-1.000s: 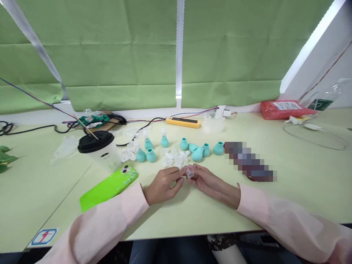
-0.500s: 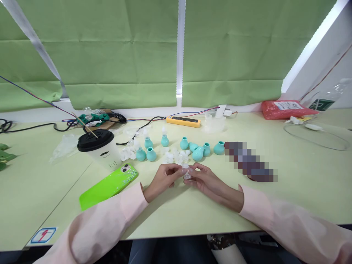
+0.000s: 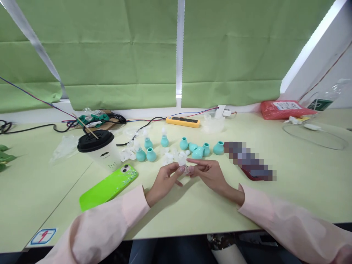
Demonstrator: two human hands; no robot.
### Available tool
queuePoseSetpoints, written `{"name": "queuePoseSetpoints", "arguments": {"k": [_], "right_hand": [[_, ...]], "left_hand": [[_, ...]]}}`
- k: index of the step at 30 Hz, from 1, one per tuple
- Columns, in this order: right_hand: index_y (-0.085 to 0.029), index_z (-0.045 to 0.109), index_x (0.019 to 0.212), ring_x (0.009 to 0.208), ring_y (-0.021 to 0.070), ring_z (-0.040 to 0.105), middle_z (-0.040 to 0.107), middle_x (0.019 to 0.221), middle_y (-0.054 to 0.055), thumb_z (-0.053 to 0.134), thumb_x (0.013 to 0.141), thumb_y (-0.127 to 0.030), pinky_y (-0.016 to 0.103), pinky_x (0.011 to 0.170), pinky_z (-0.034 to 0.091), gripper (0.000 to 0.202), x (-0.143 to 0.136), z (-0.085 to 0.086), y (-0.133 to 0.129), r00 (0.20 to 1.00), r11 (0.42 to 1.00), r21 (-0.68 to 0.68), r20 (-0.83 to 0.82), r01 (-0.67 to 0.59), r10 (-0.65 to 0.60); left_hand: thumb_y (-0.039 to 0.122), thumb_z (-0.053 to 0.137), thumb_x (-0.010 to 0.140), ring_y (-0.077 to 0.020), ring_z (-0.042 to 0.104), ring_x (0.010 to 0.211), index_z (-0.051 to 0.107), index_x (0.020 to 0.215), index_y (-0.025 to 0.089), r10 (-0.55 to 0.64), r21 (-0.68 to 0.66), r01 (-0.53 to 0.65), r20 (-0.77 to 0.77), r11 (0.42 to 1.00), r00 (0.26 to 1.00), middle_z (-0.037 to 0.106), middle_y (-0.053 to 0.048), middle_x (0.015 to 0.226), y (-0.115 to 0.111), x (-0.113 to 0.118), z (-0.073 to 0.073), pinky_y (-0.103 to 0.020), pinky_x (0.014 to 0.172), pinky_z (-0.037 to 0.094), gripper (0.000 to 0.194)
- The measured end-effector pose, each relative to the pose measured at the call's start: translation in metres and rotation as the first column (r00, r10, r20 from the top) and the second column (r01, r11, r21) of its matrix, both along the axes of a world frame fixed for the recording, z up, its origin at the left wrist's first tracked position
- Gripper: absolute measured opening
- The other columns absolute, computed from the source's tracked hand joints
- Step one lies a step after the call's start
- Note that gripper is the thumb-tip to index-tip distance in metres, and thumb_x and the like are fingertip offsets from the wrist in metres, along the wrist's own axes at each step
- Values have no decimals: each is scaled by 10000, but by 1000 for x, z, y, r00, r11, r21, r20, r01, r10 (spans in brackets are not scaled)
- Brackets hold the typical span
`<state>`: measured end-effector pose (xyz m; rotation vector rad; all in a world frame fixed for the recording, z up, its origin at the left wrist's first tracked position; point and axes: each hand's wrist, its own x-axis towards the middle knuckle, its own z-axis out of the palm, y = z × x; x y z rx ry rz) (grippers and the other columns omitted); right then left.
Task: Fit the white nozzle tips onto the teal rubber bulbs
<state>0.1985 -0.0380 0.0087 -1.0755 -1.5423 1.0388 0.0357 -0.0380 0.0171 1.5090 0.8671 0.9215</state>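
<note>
Between my two hands, above the near middle of the table, is a small translucent white plastic piece (image 3: 182, 158). My left hand (image 3: 167, 179) pinches its lower part between thumb and fingers. From the other side my right hand (image 3: 210, 175) grips the lower part too, its index finger stretched along the piece. Just beyond lie loose translucent plastic pieces (image 3: 169, 157). Several turquoise rubber bulbs stand or lie around them, among them an upright open-necked bulb (image 3: 151, 154) and a tipped bulb (image 3: 198, 152). A turquoise bulb with a clear top (image 3: 164, 140) stands farther back.
A white paper cup (image 3: 106, 156) with a black lid and a green phone (image 3: 108, 189) are at my left. A pixelated dark object (image 3: 251, 163) lies right. Behind are a yellow multi-button strip (image 3: 183, 121), a clear container (image 3: 213, 124), cables and a red package (image 3: 286, 110).
The translucent piece has turned, so its rounded top now rises above my fingers. My right hand has lifted slightly and its index finger has stretched out.
</note>
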Motion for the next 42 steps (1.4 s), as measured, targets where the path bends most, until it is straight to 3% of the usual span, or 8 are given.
{"name": "queuePoseSetpoints", "arguments": {"k": [4, 9, 13, 16, 19, 23, 31, 42], "right_hand": [[-235, 592, 962, 848, 237, 468, 596, 925, 62, 573, 669, -292, 384, 716, 364, 299, 21, 8, 19, 795, 754, 655, 477, -38, -375], [-268, 517, 1029, 927, 278, 352, 417, 1112, 101, 498, 627, -70, 415, 694, 249, 449, 28, 7, 33, 246, 699, 667, 745, -257, -620], [-245, 552, 908, 920, 258, 359, 440, 1073, 87, 418, 588, 65, 393, 672, 235, 465, 25, -2, 36, 122, 706, 633, 766, -317, -632], [-203, 542, 891, 902, 247, 392, 489, 1015, 94, 413, 670, 24, 385, 666, 262, 343, 25, -1, 33, 235, 672, 661, 748, -334, -620], [-184, 506, 926, 835, 215, 451, 532, 917, 86, 470, 746, -144, 371, 672, 327, 187, 24, 5, 26, 578, 640, 726, 644, -254, -501], [-216, 396, 1072, 592, 114, 509, 479, 915, 55, 533, 718, -284, 306, 545, 443, 385, 19, 14, 14, 963, 891, 453, 252, -34, -92], [-220, 442, 899, 676, 138, 570, 456, 935, 23, 605, 651, -243, 378, 624, 506, 298, 17, 20, 12, 874, 917, -41, -320, -397, 364], [-201, 403, 887, 828, 152, 553, 531, 1001, 69, 626, 644, -233, 335, 716, 478, 331, 15, 15, 7, 947, 941, 108, 43, -320, 318]], "left_hand": [[427, 445, 743, -161, 537, 737, 511, 823, 97, 36, -152, -20, 104, 988, 994, 544, -84, 799, 3, -4, 2, -265, 563, 491, 346], [394, 464, 746, -94, 520, 559, 502, 740, 91, -24, -178, 48, 134, 983, 991, 541, -38, 645, 2, -6, 3, -243, 546, 469, 306], [370, 495, 727, -91, 505, 489, 526, 699, 89, -82, -190, 96, 79, 977, 994, 534, -20, 568, 1, -6, 4, -233, 467, 455, 284], [338, 568, 674, -127, 560, 626, 558, 714, 88, -91, -220, 102, 59, 970, 994, 589, -55, 667, 2, -9, 5, -264, 575, 486, 254], [275, 668, 569, -145, 565, 722, 574, 770, 94, -38, -236, 49, 50, 971, 998, 606, -75, 789, 4, -14, 5, -287, 663, 484, 286], [298, 650, 587, -92, 507, 573, 587, 764, 93, 28, -174, -23, 22, 985, 999, 561, -27, 668, 10, -21, 4, -253, 573, 481, 277], [304, 592, 648, -97, 475, 641, 601, 762, 118, -84, -71, 86, 23, 994, 996, 526, -28, 741, 15, -24, 2, -224, 566, 467, 218], [290, 637, 608, -100, 526, 480, 571, 765, 94, -90, -149, 93, 21, 985, 996, 588, -28, 600, 15, -27, 4, -241, 496, 433, 259]]}}
